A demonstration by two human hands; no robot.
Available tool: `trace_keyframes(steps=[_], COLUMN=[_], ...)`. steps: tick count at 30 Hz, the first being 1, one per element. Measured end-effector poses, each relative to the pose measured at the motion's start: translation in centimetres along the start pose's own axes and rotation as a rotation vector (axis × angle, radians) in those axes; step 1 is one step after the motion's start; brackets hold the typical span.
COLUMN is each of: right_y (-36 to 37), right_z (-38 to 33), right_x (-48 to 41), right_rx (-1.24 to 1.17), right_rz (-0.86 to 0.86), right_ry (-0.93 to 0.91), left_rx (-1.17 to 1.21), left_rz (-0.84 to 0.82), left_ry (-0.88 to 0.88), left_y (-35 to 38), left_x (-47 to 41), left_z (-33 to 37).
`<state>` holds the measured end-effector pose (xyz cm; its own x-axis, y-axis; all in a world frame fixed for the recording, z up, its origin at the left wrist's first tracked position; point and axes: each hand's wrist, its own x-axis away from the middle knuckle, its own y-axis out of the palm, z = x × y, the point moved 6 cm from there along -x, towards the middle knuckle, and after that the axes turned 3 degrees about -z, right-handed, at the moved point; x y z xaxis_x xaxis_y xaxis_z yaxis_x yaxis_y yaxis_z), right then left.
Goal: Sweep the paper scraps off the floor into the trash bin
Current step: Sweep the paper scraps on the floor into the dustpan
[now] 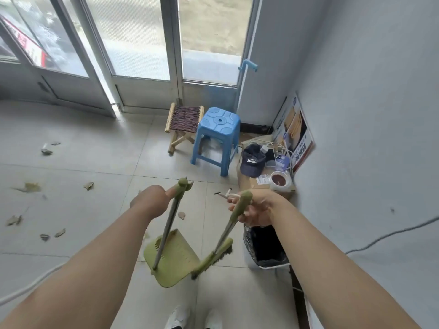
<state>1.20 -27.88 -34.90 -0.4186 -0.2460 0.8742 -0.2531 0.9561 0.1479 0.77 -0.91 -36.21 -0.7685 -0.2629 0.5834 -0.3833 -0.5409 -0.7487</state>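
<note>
Paper scraps (31,187) lie scattered across the floor tiles (95,150) at left. The left hand (148,201) has its grip closed on the dustpan (171,260) handle; the right hand (255,211) has its grip wrapped round the broom (213,257) handle. The trash bin (266,245) stands just beside the broom, by the wall.

Soft daylight enters through the glass doors (142,39) at the top and spreads evenly over the pale floor tiles (95,157), leaving only faint shadows under the blue stool (217,138). No harsh glare shows. Wide-angle distortion bends the door frames and the right wall (368,115). Both hands, the dustpan (171,260) and the scraps (31,187) look slightly blurred.
</note>
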Motion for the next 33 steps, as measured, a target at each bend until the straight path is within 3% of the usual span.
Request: trace_keyframes(steps=[6,12,18,33], right_y=[3.4,7.8,12.9,27.0], right_z=[0.2,1.2,0.9,1.1], right_x=[-3.9,-6.4,-7.3,-15.6], right_rx=[0.043,0.143,-0.051,0.072], right_rz=[0.069,0.016,-0.031,-0.056], right_ry=[0.094,0.155,0.193,0.301], left_rx=[0.195,0.305,0.368,0.322], left_rz=[0.121,0.256,0.371,0.379], left_ry=[-0.174,-0.281,-0.327,-0.556], left_y=[-0.5,-1.2,-3.3,-8.5], left_x=[1.6,3.5,4.9,5.7], left_z=[-7.0,-12.8,-17.7,-32.6])
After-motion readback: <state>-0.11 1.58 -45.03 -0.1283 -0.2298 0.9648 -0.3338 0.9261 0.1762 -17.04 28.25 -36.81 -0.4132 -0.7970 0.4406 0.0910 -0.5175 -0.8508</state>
